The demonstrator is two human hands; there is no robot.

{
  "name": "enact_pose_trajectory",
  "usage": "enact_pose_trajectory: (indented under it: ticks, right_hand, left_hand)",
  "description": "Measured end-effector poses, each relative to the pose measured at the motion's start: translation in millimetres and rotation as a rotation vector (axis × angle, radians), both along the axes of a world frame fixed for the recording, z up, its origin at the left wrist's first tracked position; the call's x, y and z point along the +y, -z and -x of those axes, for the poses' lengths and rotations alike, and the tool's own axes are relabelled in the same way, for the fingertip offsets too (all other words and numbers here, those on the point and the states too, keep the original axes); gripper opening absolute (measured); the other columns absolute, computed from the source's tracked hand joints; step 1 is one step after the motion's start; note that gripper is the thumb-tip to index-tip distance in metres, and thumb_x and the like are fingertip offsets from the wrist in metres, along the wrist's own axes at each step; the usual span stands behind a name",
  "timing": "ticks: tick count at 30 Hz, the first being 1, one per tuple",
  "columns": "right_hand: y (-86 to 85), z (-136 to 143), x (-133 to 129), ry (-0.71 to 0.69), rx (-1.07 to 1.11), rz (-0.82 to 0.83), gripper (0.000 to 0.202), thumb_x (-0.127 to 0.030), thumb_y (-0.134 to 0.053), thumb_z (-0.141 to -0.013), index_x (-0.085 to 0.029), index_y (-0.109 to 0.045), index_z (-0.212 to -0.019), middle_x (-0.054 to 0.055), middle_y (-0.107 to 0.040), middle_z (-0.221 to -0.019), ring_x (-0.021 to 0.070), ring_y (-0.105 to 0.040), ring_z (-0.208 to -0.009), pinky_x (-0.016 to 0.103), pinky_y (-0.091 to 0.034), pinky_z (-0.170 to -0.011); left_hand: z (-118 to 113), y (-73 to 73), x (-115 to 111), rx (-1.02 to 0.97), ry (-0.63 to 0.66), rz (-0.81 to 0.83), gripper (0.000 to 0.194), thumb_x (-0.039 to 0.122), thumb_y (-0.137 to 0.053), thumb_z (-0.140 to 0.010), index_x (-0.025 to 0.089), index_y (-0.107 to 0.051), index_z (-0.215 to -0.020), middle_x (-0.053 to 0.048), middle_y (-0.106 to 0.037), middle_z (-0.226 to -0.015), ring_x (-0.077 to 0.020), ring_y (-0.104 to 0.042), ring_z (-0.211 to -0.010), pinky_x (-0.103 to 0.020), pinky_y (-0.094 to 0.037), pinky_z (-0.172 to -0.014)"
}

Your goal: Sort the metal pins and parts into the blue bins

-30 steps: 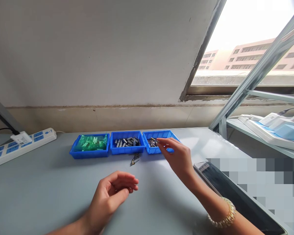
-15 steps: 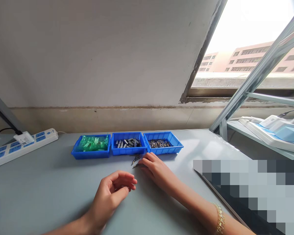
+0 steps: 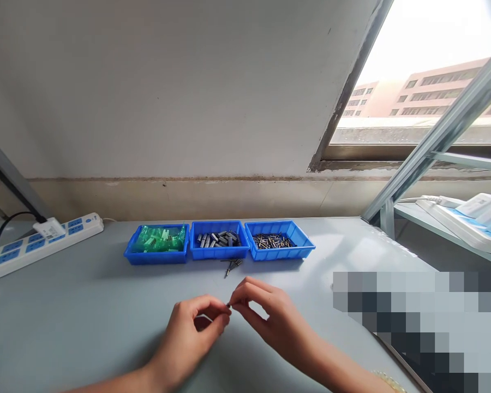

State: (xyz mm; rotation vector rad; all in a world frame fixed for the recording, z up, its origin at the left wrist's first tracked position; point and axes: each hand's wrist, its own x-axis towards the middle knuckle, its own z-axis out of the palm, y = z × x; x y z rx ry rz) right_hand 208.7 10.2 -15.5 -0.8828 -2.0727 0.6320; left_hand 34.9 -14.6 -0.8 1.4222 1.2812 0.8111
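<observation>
Leaving the loose metal pins (image 3: 230, 264) by the middle blue tray (image 3: 219, 253), where it had reached a moment earlier, the right hand (image 3: 272, 311) had come to meet the left hand (image 3: 196, 327). A small dark piece (image 3: 228, 305), mostly hidden, now sat between them above the bench (image 3: 102, 322), both hands' fingers pinched closed on it; the work, it seemed, had passed from picking up to two-handed handling

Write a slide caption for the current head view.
Left hand and right hand meet at a small dark part, in front of three blue bins on a grey table.
</observation>
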Motion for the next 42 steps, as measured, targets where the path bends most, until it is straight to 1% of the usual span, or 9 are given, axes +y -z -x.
enact_pose_trajectory:
  ticks: [7,14,21,24,28,31,33,38,42]
  right_hand:
    - [-5.3,4.2,-6.4,-0.053,0.156,0.127,0.014,-0.010,-0.059,-0.083,-0.018,-0.064,-0.074,-0.001,-0.058,-0.070,0.0104,-0.057,-0.062,0.021,-0.047,-0.059]
    - [-4.5,5.2,-6.6,-0.059,0.198,0.077,0.015,-0.011,-0.062,-0.081,-0.018,-0.063,-0.068,-0.001,-0.058,-0.067,0.0102,-0.055,-0.061,0.021,-0.046,-0.057]
    - [-4.8,1.5,-1.2,0.043,0.182,0.109,0.009,-0.014,-0.062,-0.080,-0.019,-0.063,-0.073,-0.001,-0.066,-0.067,0.0115,-0.059,-0.062,0.022,-0.048,-0.060]
    - [-1.0,3.6,-1.4,0.071,0.165,0.203,0.008,-0.015,-0.061,-0.079,-0.019,-0.063,-0.072,0.000,-0.068,-0.066,0.0123,-0.061,-0.061,0.024,-0.050,-0.061]
    - [2.7,8.7,-3.2,0.003,0.250,0.486,0.010,-0.022,-0.061,-0.078,-0.017,-0.060,-0.069,0.002,-0.070,-0.067,0.0144,-0.065,-0.064,0.025,-0.051,-0.060]
    - [1.8,6.7,1.4,-0.016,0.329,0.626,0.011,-0.026,-0.064,-0.076,-0.016,-0.061,-0.071,0.003,-0.069,-0.065,0.0151,-0.066,-0.062,0.025,-0.052,-0.057]
    - [-0.8,-0.6,9.8,0.064,0.319,0.527,0.010,-0.026,-0.064,-0.075,-0.017,-0.064,-0.074,0.003,-0.070,-0.068,0.0161,-0.066,-0.065,0.028,-0.054,-0.061]
    - [-6.9,-34.6,44.2,0.465,0.214,0.013,0.019,-0.030,-0.057,-0.082,-0.018,-0.071,-0.086,0.008,-0.070,-0.081,0.0198,-0.065,-0.073,0.036,-0.055,-0.067]
    - [-3.8,-51.4,60.9,0.725,-0.033,-0.292,0.023,-0.026,-0.056,-0.082,-0.015,-0.069,-0.098,0.013,-0.066,-0.095,0.0260,-0.061,-0.083,0.045,-0.052,-0.074]
  left_hand:
    - [-2.1,1.8,-4.7,-0.066,0.139,0.001,0.009,0.015,-0.055,-0.076,0.016,-0.063,-0.078,-0.001,-0.063,-0.071,-0.0182,-0.060,-0.073,-0.027,-0.046,-0.069]
    - [-3.9,-0.5,-4.4,-0.295,0.158,0.160,0.021,0.012,-0.060,-0.067,0.016,-0.063,-0.087,-0.001,-0.064,-0.075,-0.0166,-0.061,-0.070,-0.030,-0.048,-0.071]
    - [-0.2,-7.8,-5.5,-0.323,-0.111,0.103,0.014,0.017,-0.065,-0.067,0.017,-0.068,-0.080,-0.004,-0.069,-0.076,-0.0194,-0.062,-0.077,-0.030,-0.049,-0.075]
    - [2.3,-9.5,-8.0,-0.322,-0.101,0.024,0.014,0.017,-0.063,-0.070,0.019,-0.071,-0.082,-0.004,-0.071,-0.080,-0.0210,-0.064,-0.083,-0.030,-0.050,-0.078]
    - [4.4,-6.4,-10.0,-0.308,0.016,0.000,0.020,0.014,-0.059,-0.073,0.020,-0.074,-0.085,-0.005,-0.073,-0.085,-0.0213,-0.065,-0.087,-0.030,-0.050,-0.082]
    - [5.2,-2.5,-9.4,-0.304,0.006,-0.014,0.023,0.013,-0.058,-0.073,0.021,-0.073,-0.088,-0.004,-0.073,-0.087,-0.0206,-0.065,-0.087,-0.030,-0.050,-0.084]
    - [5.6,0.1,-8.1,-0.287,-0.007,-0.015,0.023,0.013,-0.058,-0.073,0.021,-0.073,-0.088,-0.004,-0.074,-0.089,-0.0208,-0.066,-0.087,-0.030,-0.050,-0.083]
    - [5.7,4.4,-5.4,-0.246,-0.016,0.007,0.023,0.016,-0.058,-0.072,0.020,-0.073,-0.089,-0.005,-0.073,-0.090,-0.0217,-0.066,-0.087,-0.030,-0.051,-0.081]
    - [4.1,-0.2,-5.4,-0.218,-0.015,0.025,0.022,0.016,-0.059,-0.070,0.019,-0.072,-0.087,-0.005,-0.073,-0.087,-0.0216,-0.066,-0.085,-0.030,-0.051,-0.080]
